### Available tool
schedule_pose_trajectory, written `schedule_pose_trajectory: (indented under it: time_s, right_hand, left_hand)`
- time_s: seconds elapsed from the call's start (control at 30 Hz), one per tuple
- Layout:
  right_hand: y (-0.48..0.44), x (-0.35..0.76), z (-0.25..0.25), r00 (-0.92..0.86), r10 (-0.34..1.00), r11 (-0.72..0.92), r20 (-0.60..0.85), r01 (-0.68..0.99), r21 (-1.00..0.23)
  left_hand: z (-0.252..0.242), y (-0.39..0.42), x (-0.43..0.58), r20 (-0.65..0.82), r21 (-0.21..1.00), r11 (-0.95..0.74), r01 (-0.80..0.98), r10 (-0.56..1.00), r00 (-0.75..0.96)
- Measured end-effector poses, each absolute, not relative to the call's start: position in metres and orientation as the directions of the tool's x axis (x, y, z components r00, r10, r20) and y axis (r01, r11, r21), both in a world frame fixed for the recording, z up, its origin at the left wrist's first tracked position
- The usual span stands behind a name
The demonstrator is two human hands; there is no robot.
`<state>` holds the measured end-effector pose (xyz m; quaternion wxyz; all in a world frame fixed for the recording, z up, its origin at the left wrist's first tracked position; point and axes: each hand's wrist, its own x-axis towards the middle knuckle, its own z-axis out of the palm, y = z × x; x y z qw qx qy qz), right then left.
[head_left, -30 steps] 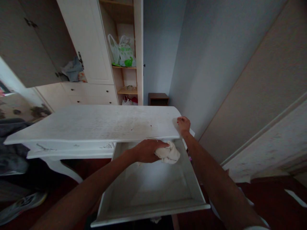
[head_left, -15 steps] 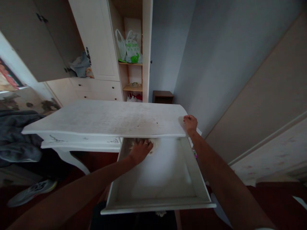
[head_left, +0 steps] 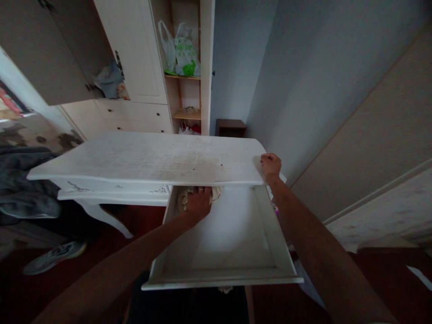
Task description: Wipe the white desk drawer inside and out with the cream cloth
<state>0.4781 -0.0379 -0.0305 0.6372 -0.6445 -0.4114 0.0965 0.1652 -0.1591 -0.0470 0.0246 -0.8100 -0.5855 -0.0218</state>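
A white table (head_left: 141,157) stands in front of me with its drawer (head_left: 222,274) pulled out. My left hand (head_left: 198,202) is inside the drawer at its back left, pressed down on a crumpled whitish cloth (head_left: 184,199) that is partly hidden under the tabletop. A ring shows on one finger. My right hand (head_left: 270,165) is closed on the table's right front corner. The drawer's floor is bare apart from the cloth.
Behind the table a cream wardrobe (head_left: 135,67) has an open door, shelves and plastic bags (head_left: 180,49). A small dark stool (head_left: 231,127) sits in the corner. Grey clothing (head_left: 23,184) and a shoe (head_left: 54,256) lie at left. A wall runs along the right.
My left hand carried the cloth from the drawer's middle to its back left corner, partly under the tabletop. The right hand kept its hold on the table corner.
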Motion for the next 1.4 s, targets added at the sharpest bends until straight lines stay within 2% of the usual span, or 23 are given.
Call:
schedule_pose_trajectory:
  time_s: [0.27,0.4,0.53,0.83,1.03,1.17,1.4]
  right_hand:
    - [-0.036,0.480,-0.032,0.657,0.644,0.152,0.391,0.391,-0.908]
    - [-0.035,0.481,-0.032,0.647,0.651,0.165,0.396,0.388,-0.907]
    - [-0.034,0.484,-0.033,0.632,0.662,0.164,0.403,0.402,-0.901]
    - [-0.040,0.476,-0.024,0.656,0.655,0.129,0.375,0.392,-0.911]
    - [-0.044,0.474,-0.021,0.660,0.647,0.127,0.382,0.402,-0.907]
    - [-0.043,0.477,-0.022,0.654,0.647,0.130,0.392,0.412,-0.902]
    - [-0.040,0.481,-0.024,0.654,0.659,0.122,0.371,0.394,-0.911]
  left_hand:
    - [-0.054,-0.160,0.245,0.125,0.077,-0.531,0.844,0.845,0.520]
    - [-0.053,-0.161,0.293,0.142,0.153,-0.542,0.826,0.839,0.525]
    - [-0.051,-0.159,0.307,0.138,0.119,-0.613,0.781,0.790,0.598]
    - [-0.042,-0.161,0.276,0.007,0.044,-0.861,0.507,0.507,0.862]
    - [-0.033,-0.207,0.276,-0.171,0.085,-0.953,0.290,0.273,0.947]
    - [-0.036,-0.230,0.279,-0.243,0.164,-0.973,0.161,0.118,0.963]
    - [-0.032,-0.236,0.278,-0.253,0.181,-0.976,0.118,0.070,0.965]
